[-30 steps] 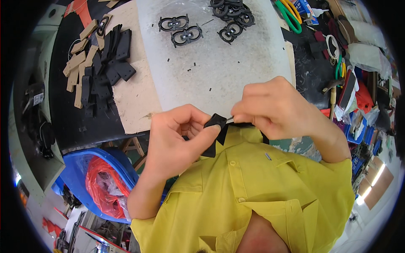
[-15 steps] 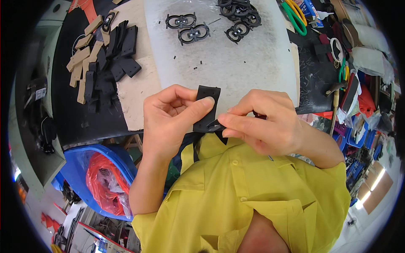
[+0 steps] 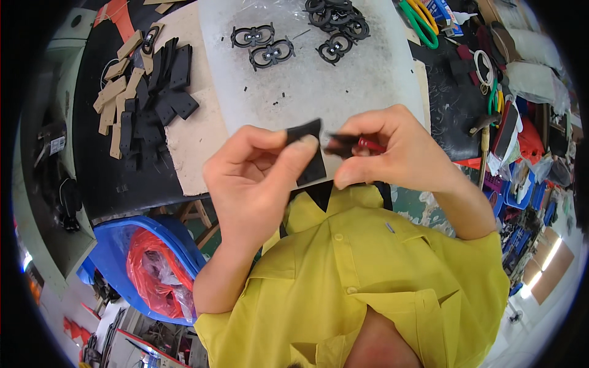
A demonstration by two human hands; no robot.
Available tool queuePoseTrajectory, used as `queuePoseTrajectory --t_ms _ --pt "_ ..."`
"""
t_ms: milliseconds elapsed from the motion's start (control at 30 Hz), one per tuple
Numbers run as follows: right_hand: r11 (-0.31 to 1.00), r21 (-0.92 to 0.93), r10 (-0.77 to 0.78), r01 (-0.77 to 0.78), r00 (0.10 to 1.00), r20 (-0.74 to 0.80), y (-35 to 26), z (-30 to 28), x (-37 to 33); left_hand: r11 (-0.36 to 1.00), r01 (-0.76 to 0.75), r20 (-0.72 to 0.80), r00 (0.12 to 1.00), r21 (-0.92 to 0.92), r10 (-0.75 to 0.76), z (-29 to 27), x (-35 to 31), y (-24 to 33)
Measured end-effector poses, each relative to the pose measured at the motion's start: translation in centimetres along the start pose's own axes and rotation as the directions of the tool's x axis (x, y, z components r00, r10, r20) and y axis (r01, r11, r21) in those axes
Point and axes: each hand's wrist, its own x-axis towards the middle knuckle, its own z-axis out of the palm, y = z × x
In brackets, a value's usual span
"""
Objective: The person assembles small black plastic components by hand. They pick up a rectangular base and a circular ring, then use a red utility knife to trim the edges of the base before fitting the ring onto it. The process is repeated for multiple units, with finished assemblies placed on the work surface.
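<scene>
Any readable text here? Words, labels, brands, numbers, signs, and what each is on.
Nothing legible.
White label on the dark item at far left: too small to read.
Blue-and-white box, top right: print too small and skewed to read.
Black strip in the left hand: no text visible.
Red-and-dark tool in the right hand: blurred, cannot tell.
</scene>
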Motion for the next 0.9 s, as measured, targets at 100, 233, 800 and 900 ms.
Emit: queuePoseTrajectory --t_ms 100,233,800,900 --pt "0.973 0.145 -0.158 0.182 0.974 -0.162 1.4 1.0 0.4 0.99 -0.023 -0.139 0.99 -0.142 0.003 0.0 0.2 -1.2" --pt "0.936 0.307 -0.106 0.172 0.97 -0.22 1.3 3.1 0.8 0.974 -0.143 -0.253 0.963 -0.175 0.096 1.1 -0.2 -1.9" --pt "0.697 -0.477 -0.592 0.535 0.805 0.038 1.5 0.0 0.6 0.954 0.253 0.065 0.962 0.163 -0.266 -1.2 -1.1 -0.6" --pt "0.631 -0.64 -0.648 0.438 0.751 -0.125 1.2 -0.8 0.1 0.923 0.383 -0.073 0.92 -0.026 -0.384 -1.1 -1.0 -0.5"
